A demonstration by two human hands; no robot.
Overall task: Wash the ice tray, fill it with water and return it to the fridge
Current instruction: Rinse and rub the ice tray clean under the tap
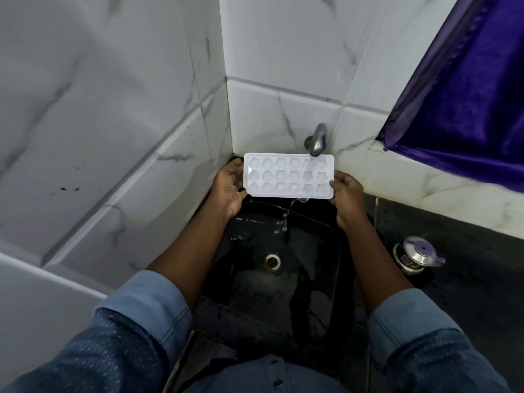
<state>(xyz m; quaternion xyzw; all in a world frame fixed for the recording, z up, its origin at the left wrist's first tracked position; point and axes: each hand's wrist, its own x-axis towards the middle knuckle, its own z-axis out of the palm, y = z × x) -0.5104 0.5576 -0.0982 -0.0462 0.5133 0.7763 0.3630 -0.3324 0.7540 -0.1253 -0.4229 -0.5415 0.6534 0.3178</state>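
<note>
The white plastic ice tray with shaped cells (286, 175) is held level over the black sink (312, 279). Its right end sits under the grey metal tap (317, 139), where water lands and spills off the near edge. The left hand (228, 188) grips the left short end and the right hand (348, 194) the right one, fingers curled round the rim. The tray looks light, thin and a little flexible. It is likely slippery when wet and will sag once full, so holding both ends seems soundest. White marble-look wall tiles (113, 137) crowd in at left and behind. Open room lies toward the dark bench (467, 279) at right, where a steel lidded pot (416, 255) stands.
</note>
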